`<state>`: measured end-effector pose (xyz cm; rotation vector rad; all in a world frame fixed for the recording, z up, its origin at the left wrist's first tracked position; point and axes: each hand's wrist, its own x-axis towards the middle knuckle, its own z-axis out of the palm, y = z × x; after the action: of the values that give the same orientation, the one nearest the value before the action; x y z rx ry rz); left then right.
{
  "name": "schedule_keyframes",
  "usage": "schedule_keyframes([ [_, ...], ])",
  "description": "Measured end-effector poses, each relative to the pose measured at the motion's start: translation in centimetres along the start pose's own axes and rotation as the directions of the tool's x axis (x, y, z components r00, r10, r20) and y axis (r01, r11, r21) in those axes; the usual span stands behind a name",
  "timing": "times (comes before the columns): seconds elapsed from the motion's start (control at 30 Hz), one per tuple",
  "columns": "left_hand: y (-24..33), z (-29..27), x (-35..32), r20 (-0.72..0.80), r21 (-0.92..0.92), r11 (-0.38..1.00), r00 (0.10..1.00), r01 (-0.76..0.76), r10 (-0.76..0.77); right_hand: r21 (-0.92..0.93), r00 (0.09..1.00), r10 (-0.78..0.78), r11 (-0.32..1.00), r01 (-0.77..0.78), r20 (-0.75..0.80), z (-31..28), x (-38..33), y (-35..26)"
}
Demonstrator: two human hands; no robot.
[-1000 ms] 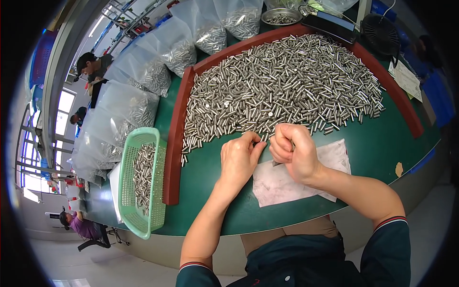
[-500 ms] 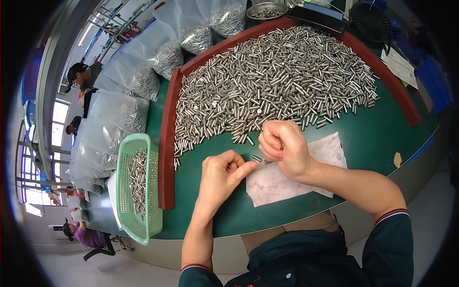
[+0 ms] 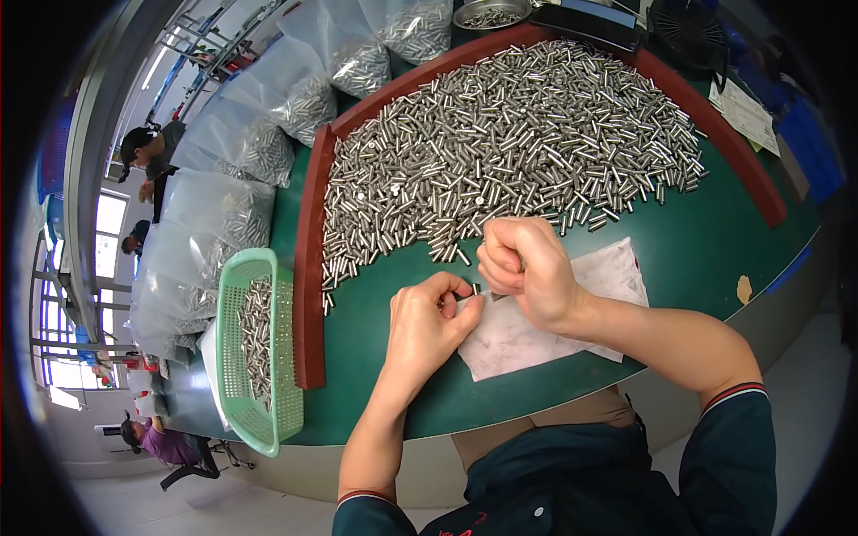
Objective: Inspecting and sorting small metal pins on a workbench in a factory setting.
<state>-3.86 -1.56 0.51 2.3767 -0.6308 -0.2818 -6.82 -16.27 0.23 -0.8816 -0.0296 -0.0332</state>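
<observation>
Close in front of me, my left hand (image 3: 422,323) has its thumb and forefinger curled together at the tip of a short metal pin (image 3: 475,288). My right hand (image 3: 534,273) is a closed fist just beside it, above the white cloth (image 3: 509,341). A small grey tip pokes out below that fist; what the fist holds is hidden by the fingers. Beyond both hands spreads a large heap of shiny metal pins (image 3: 509,134) on the green tabletop (image 3: 375,330).
A dark red rail (image 3: 311,295) borders the heap. To its left stands a light green basket (image 3: 288,357) with metal pins. Clear bags of pins (image 3: 308,107) line the far left. A metal bowl (image 3: 490,14), a black fan (image 3: 688,40) and papers (image 3: 746,118) lie at the back.
My left hand has moved slightly right, and its fingertips have come to the metal pin between my hands. My right fist stays closed and has shifted a little left.
</observation>
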Motion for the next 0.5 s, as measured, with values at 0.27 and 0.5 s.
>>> schedule_keyframes([
  [0.27,-0.11,0.01,-0.55,0.044,-0.108,0.993,0.998,-0.045,0.050,0.003,1.000,-0.005,1.000,0.005,0.000,-0.34,-0.04,0.02],
  [0.5,0.03,-0.12,-0.32,0.064,-0.105,0.994,0.997,-0.024,0.031,0.040,1.000,-0.015,0.999,0.015,0.000,-0.08,-0.32,-0.23],
])
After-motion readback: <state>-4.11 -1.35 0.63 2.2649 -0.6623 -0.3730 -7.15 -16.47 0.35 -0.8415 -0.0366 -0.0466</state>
